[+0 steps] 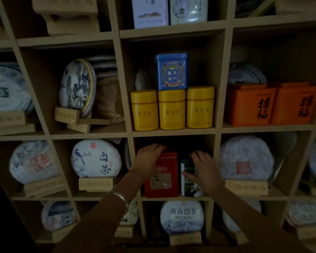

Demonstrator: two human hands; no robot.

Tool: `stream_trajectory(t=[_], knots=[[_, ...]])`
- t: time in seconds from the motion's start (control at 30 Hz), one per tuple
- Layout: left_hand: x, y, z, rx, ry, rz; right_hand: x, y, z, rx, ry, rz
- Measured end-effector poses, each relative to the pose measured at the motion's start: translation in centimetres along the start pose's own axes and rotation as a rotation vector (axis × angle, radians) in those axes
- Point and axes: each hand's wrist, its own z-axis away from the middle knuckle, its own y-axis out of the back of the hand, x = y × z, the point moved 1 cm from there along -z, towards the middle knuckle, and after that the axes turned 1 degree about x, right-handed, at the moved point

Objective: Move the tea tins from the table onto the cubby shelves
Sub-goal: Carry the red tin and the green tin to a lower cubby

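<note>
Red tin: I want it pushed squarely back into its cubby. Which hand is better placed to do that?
Left. The left hand already grips the red tin at its top and side, while the right hand is on the green tin beside it.

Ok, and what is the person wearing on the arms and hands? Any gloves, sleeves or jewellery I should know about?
No gloves: both the left hand and the right hand are bare. Brown long sleeves cover both arms down to the wrists. The left wrist carries a wide silver-coloured bangle. No rings or watch are visible in this dim light.
</note>
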Motion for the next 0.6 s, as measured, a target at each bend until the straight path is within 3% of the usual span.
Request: stream_trajectory(t=[0.6], knots=[[0.15, 0.47, 0.07, -0.006, -0.002, 0.025, -0.14, -0.13, 0.07, -0.008, -0.021, 0.023]])
